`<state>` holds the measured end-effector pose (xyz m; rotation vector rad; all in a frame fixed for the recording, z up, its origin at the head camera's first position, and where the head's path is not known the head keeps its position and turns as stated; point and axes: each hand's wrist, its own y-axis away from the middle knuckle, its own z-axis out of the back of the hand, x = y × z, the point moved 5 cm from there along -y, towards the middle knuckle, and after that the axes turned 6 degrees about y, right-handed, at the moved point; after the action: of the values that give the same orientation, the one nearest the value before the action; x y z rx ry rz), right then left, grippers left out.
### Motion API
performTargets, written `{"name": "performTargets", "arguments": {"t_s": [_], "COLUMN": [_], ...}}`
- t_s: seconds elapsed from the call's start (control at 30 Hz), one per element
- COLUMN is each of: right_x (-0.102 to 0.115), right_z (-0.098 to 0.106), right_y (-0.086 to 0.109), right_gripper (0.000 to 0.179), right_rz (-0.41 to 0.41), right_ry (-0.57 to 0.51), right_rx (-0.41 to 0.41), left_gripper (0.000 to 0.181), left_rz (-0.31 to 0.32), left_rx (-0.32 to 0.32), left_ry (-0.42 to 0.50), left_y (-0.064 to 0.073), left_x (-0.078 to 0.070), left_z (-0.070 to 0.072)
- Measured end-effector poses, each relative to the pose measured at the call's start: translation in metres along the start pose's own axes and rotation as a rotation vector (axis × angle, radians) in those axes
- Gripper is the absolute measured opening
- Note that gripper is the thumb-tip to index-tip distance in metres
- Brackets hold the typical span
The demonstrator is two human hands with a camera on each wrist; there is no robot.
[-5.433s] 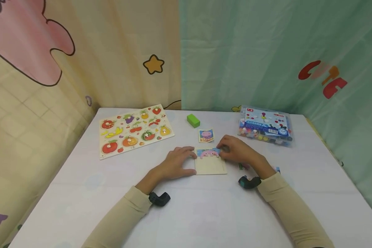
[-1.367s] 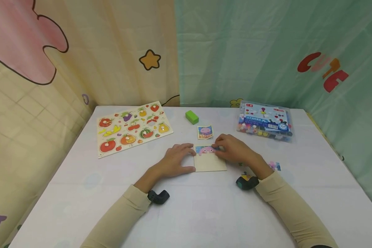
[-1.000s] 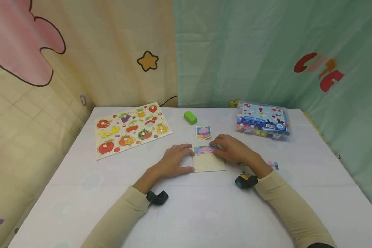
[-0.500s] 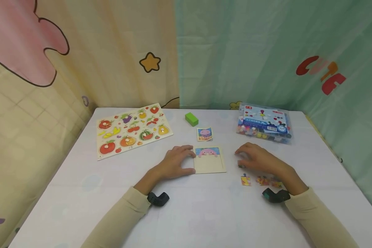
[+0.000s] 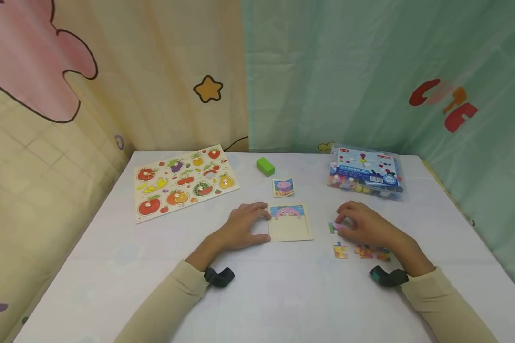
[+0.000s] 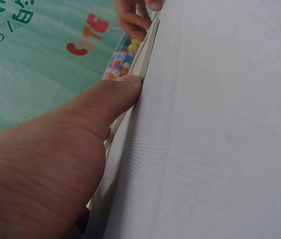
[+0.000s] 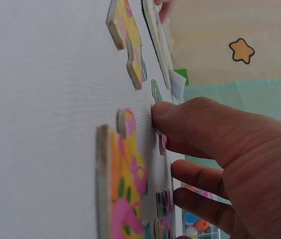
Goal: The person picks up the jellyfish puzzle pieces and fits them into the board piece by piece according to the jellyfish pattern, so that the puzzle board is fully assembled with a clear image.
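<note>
In the head view, a small wooden puzzle tray [image 5: 290,230] lies mid-table, with a strip of pink-and-blue puzzle pieces [image 5: 288,211] along its top. My left hand [image 5: 241,229] rests against the tray's left side, thumb and fingers spread along the edge; the left wrist view has the thumb [image 6: 123,89] touching that edge. To the right of the tray, my right hand [image 5: 366,226] pinches a green-and-pink puzzle piece [image 5: 332,228] low over the cloth, partly hidden by the fingers. Several loose puzzle pieces [image 7: 125,184], yellow and pink, lie nearer me, below that hand.
Behind the tray lie a small picture card [image 5: 283,187] and a green block [image 5: 265,166]. A fruit peg board [image 5: 186,183] occupies the back left. At back right sits a clear plastic box [image 5: 366,172] of coloured balls. Curtains border the table [image 5: 257,290].
My right hand has left the tray's top right corner, moved right and come down on a loose puzzle piece. The strip in the tray is now uncovered. My left hand has stayed put.
</note>
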<state>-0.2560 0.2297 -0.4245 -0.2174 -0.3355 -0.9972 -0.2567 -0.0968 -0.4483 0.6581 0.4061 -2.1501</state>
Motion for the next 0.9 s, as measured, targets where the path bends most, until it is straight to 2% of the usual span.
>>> {"name": "performTargets", "arguments": {"t_s": [0.53, 0.9], "right_x": [0.004, 0.0071], "right_z": [-0.0012, 0.0002], "right_y": [-0.0058, -0.0075], "right_gripper": [0.012, 0.013], "right_rz": [0.052, 0.145], "right_ry": [0.086, 0.058], "right_rx": [-0.023, -0.088], "left_gripper": [0.05, 0.05], "left_rz": [0.02, 0.013], "left_rx": [-0.003, 0.009], "left_ry": [-0.008, -0.011], "left_y": [0.0039, 0.0009], "left_x": [0.0009, 0.0019], "left_z": [0.0021, -0.0007]}}
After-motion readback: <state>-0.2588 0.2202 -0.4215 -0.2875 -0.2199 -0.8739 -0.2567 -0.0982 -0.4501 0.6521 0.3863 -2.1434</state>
